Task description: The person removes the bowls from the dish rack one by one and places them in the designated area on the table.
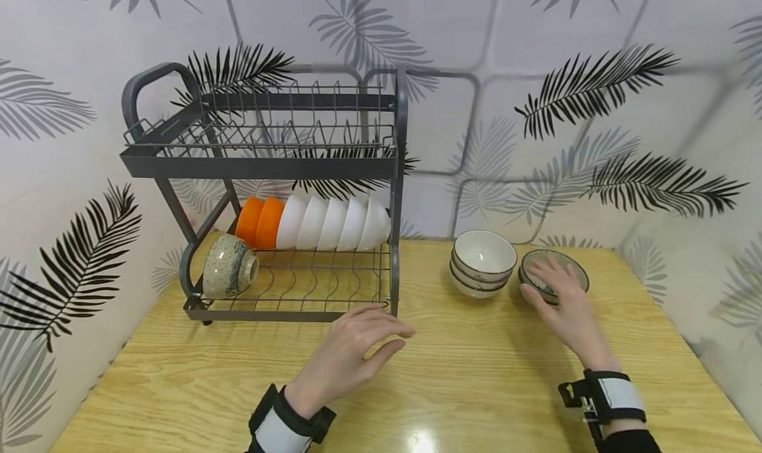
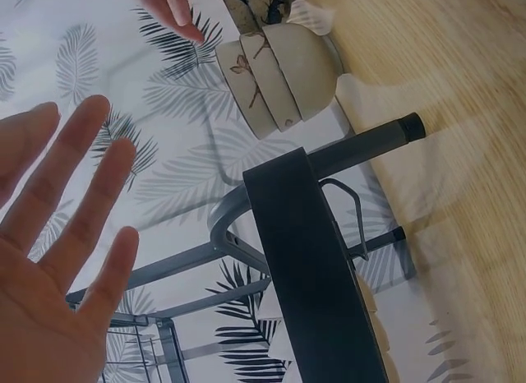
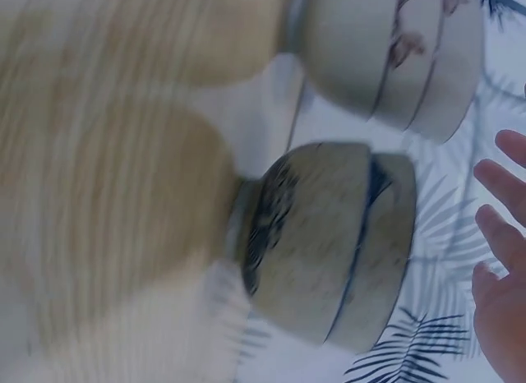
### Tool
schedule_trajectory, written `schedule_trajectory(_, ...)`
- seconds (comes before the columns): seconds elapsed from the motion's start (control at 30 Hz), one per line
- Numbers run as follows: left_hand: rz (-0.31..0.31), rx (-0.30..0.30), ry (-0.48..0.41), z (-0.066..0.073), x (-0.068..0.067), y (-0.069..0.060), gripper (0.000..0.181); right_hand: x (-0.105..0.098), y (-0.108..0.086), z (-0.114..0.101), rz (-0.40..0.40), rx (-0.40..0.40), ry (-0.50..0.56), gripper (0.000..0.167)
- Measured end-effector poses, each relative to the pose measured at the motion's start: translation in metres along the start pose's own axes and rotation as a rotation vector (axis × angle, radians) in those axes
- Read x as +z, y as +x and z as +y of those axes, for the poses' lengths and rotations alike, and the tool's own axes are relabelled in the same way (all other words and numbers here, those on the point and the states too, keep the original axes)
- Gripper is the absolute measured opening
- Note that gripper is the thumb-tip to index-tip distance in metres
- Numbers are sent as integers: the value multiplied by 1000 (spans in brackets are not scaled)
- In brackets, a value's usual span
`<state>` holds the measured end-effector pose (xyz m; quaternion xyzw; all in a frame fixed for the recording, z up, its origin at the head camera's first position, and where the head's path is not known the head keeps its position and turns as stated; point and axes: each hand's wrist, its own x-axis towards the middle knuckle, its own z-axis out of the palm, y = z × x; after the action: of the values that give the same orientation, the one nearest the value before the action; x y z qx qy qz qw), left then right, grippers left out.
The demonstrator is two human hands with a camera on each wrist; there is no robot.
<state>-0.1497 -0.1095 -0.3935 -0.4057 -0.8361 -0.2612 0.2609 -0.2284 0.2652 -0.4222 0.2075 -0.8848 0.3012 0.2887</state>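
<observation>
My right hand [image 1: 562, 304] hovers above two nested speckled bowls [image 3: 308, 235] with a dark blue band, at the right of the table. In the right wrist view its fingers [image 3: 501, 227] are spread and stand apart from the bowls' rim. Left of these is a stack of white bowls [image 1: 485, 251] with brown flower sprigs, seen from the side in the left wrist view. My left hand [image 1: 351, 347] is held over the table in front of the dish rack's right end. Its fingers are loosely extended and hold nothing.
The grey two-tier dish rack [image 1: 262, 168] stands at the left. Its lower tier carries a row of two orange bowls [image 1: 269, 221] and several white bowls [image 1: 333, 225], all on edge. A speckled bowl [image 1: 223, 268] sits sideways at the front left. Patterned wall [image 1: 440, 30] closes the back.
</observation>
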Motion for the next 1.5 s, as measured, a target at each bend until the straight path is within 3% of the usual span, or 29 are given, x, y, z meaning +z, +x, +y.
schedule_trajectory(0.37, 61, -134, 30, 2, -5, -1, 25, 20, 3, -26, 31, -48, 104, 37)
schedule_trajectory(0.67, 159, -317, 3, -12, -9, -4, 29, 31, 6, -44, 5, -91, 159, 38)
schedule_trajectory(0.9, 263, -380, 0, -35, -16, -11, 38, 34, 6, -52, -16, -120, 171, 37)
schedule_trajectory(1.07, 334, -452, 3, -54, -28, -18, 40, 35, 4, -54, -25, -137, 169, 38)
schedule_trajectory(1.3, 483, -543, 100, -82, -52, -30, 44, 37, -2, -55, -53, -150, 135, 37)
schedule_trajectory(1.5, 544, -667, 180, -103, -73, -45, 49, 37, -6, -57, -75, -153, 121, 38)
